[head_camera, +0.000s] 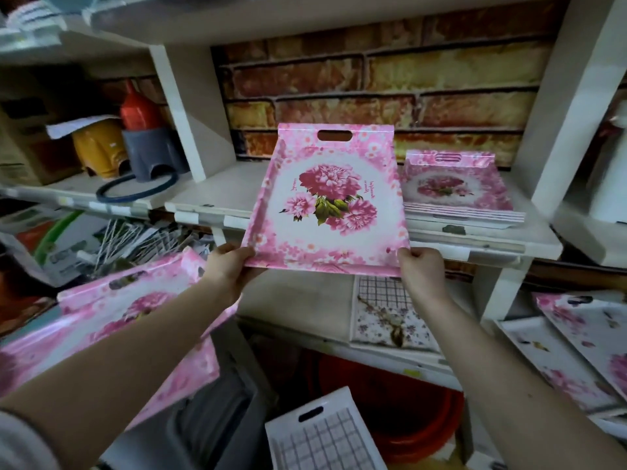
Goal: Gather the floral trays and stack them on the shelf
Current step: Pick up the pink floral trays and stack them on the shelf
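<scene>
I hold a pink floral tray (327, 201) by its near corners, its far end over the white shelf (220, 198). My left hand (228, 262) grips the near left corner and my right hand (419, 262) the near right corner. A stack of several matching pink floral trays (458, 191) lies on the shelf just to the right. Another pink floral tray (112, 320) rests below at the left, partly under my left forearm. More floral trays (583, 337) lie at the lower right.
A brick-pattern wall (390, 79) backs the shelf, with white uprights on both sides. Red, yellow and grey plastic items (135, 144) and a blue ring (135, 189) fill the left compartment. Checked trays (322, 439) and a red tub (407, 401) sit below.
</scene>
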A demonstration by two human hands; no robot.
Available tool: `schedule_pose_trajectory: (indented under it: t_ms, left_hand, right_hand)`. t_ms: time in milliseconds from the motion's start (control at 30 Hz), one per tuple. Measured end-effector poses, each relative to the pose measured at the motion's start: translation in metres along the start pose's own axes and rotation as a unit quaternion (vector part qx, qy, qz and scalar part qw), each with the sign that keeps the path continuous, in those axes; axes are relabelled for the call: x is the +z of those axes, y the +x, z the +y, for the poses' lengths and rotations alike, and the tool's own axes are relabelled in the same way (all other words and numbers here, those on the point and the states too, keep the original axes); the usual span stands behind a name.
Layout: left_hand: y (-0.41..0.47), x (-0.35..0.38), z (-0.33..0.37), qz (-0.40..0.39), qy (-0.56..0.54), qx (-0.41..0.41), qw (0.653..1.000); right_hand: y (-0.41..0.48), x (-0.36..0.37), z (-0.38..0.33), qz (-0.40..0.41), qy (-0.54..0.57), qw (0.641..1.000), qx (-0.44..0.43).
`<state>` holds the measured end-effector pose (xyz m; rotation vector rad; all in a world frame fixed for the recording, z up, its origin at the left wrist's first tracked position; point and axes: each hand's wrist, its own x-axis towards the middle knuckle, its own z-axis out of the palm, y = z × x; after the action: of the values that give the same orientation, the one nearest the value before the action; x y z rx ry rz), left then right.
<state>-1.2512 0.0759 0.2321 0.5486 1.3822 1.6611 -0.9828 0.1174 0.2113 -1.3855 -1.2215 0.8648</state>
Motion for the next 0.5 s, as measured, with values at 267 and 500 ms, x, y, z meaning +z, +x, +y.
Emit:
schedule_pose_trajectory:
  t_ms: [267,500]
  left_hand:
    - [0.12,-0.015,0.04,-0.054,0.012,-0.028,0.998]
    - [0.179,0.004,0.04,-0.09,0.026,-0.071,0.993]
  right_hand:
    - [0.032,0.095,-0.024,0.078,0.104,0.99,0.054]
    - [0.057,0.124,-0.025,0.117,0.142,0.976,0.114]
